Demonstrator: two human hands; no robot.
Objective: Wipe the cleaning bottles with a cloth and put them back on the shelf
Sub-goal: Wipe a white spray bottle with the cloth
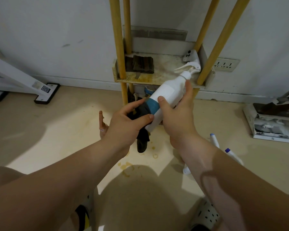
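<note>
**Where is the bottle?**
You are holding a white spray bottle [167, 94] with a blue band, in the air just in front of the shelf [158, 75]. It is tilted. Its trigger head points up toward the shelf's right front post, and its base points down and away from the shelf, toward you.

**What are the hands doing?**
Your right hand [178, 119] grips the bottle around its middle, with the thumb across the front beside the blue band and the fingers curled around the far side. Your left hand [125, 125] pinches a dark cloth [143, 112] between thumb and fingers and presses it against the lower part of the bottle. A loose end of the cloth hangs below.

**What is on the shelf?**
The visible tier is stained and holds no bottles. A folded dark rag [141, 65] lies by its left posts. Near its right rear post is a small white object with dark dots [190, 55]; I cannot tell what it is. Something sits on the tier below, but it is too hidden to name.

**How far along is the job?**
It looks like an early or middle stage. You are wiping this bottle and it has not been put back. Two more bottles with blue-purple caps [214, 140] [232, 155] lie on the floor in front of the shelf, to its right, partly behind your right forearm. Whether those two have been wiped cannot be told. They need to go onto the shelf, and so does the one in your hands. Brownish rings mark the floor [127, 167] in front of the shelf, close to you.
</note>
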